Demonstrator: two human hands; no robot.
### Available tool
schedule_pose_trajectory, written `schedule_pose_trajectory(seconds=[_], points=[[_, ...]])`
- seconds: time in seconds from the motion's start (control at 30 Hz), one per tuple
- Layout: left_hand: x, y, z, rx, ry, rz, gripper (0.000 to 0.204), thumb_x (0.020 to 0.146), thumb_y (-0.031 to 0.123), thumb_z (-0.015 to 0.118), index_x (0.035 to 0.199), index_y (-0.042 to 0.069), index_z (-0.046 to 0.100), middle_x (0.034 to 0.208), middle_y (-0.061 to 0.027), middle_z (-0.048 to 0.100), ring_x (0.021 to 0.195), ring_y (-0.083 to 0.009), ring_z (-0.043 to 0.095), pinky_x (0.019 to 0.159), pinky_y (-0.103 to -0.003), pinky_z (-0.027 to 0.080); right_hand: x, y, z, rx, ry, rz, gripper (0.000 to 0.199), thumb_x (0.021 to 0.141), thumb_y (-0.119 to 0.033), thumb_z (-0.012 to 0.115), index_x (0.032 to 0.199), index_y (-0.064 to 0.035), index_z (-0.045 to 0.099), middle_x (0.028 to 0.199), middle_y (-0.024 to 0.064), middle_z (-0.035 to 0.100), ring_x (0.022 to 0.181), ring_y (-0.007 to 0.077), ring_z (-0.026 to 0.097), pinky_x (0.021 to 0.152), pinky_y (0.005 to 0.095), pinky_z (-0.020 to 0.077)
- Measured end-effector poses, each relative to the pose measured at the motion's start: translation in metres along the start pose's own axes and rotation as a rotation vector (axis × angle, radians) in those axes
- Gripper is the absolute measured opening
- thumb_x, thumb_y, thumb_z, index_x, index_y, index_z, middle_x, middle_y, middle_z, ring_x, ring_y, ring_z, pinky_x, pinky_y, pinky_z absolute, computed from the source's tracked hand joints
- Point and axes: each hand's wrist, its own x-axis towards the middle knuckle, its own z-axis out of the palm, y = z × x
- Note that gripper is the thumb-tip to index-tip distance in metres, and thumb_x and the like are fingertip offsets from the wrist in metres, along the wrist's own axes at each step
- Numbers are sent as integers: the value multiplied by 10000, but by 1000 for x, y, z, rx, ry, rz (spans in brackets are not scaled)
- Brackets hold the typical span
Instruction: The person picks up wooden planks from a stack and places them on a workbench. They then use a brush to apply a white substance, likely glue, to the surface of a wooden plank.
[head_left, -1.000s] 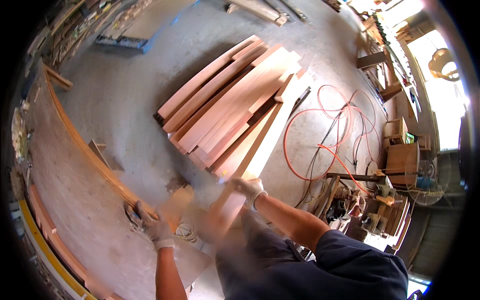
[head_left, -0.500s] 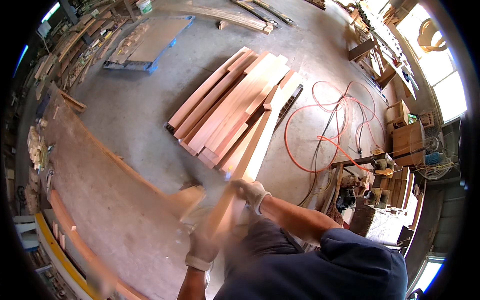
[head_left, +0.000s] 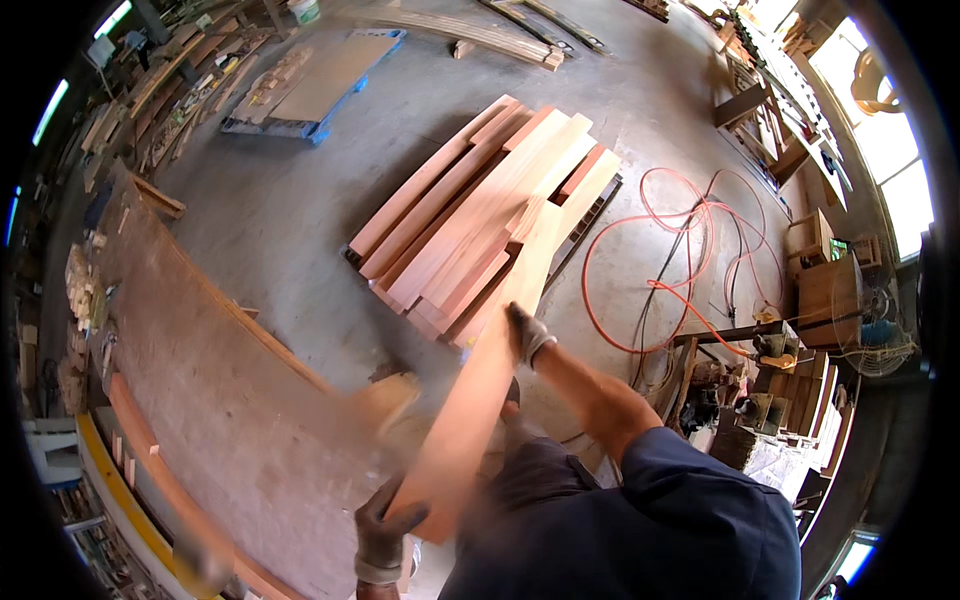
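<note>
A worker in a woodshop swings a long reddish board (head_left: 480, 400) toward the stack of boards (head_left: 480, 225) lying on the concrete floor (head_left: 290, 200). A second ago both gloved hands held the plank low and near the body, close beside the big plywood surface (head_left: 200, 400) at the left. Now the left hand (head_left: 385, 525) has slid back to the board's near end and the right hand (head_left: 527, 333) has moved up along its right edge, so the plank runs away from the person with its far end already over the near side of the stack. That suggests the board is being carried across to join the pile, though it has not yet been let go.

The grip of each hand is clamped on the board: left fingers wrap the near end from below, and the right glove closes over the edge about midway along. Motion blur softens the plank's near half.

Of containers, little shows. A white bucket (head_left: 304, 10) stands at the far edge of the floor, its contents not visible. A blue pallet (head_left: 315, 85) beyond the stack carries a flat sheet and some short offcuts. At the right, wooden crates (head_left: 825, 290) sit beside a looped orange hose (head_left: 680, 250); what they hold cannot be made out.
</note>
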Motion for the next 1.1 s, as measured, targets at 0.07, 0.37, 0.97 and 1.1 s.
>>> schedule_pose_trajectory(seconds=[0.07,0.37,0.97,1.1], points=[[-17,-39,-43,-28,88,6,521,812,-11,804,1311,-95,680,1201,-107,747,1026,-166,692,909,-283,577,-12,42,9,-36,-4,-13,527,1043,-493,641,1302,-36,680,1208,72,733,1077,221,678,966,379,542],[-174,-189,-147,-200,135,-131,713,849,77,781,1517,-27,555,1067,-32,695,892,-118,607,812,-275,535,-152,138,58,-251,-327,0,464,981,-326,778,1341,-55,665,1230,55,727,1071,190,690,902,347,579],[-342,-488,0,-723,512,-44,740,820,45,796,1521,36,558,1039,-62,718,902,-164,674,799,-304,567,-311,331,182,-1019,-941,231,403,932,-116,812,1291,5,675,1195,101,751,1079,199,723,979,338,586],[-354,-443,36,-1034,725,-81,661,805,0,797,1440,0,614,1023,-57,718,918,-171,676,810,-304,564,-306,381,191,-1125,-981,290,426,935,-140,818,1293,33,666,1209,105,747,1113,196,709,1002,339,578]])
